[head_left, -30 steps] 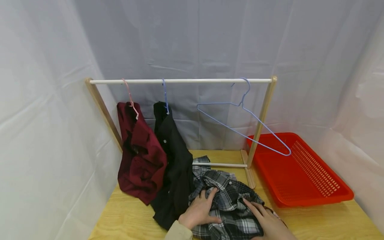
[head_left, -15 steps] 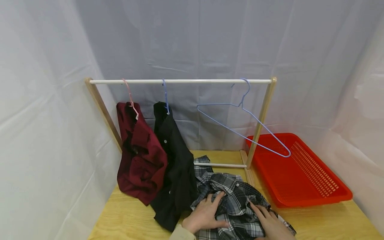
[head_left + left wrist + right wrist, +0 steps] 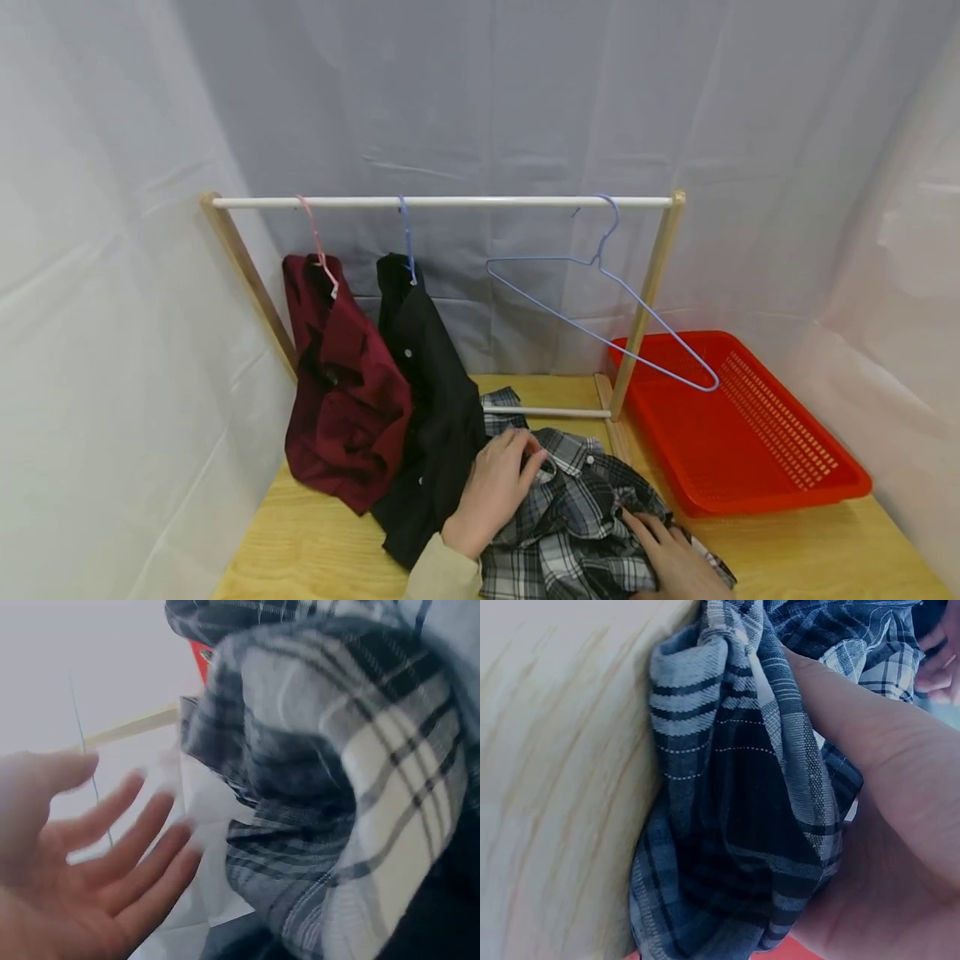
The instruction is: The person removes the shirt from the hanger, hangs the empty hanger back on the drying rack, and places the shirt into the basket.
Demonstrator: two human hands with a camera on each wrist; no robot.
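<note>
Plaid shirt [image 3: 577,517] heaped on counter [image 3: 315,550]. Left hand [image 3: 491,492] rests at collar, fingers loose, grasping nothing. Right hand [image 3: 675,562] clutches fold of fabric. Red basket [image 3: 750,433] nearby.

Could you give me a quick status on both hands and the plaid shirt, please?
Left hand open, fingers at plaid shirt collar. Right hand grips its fabric. Shirt bunched on table, touching hanging black shirt.
</note>
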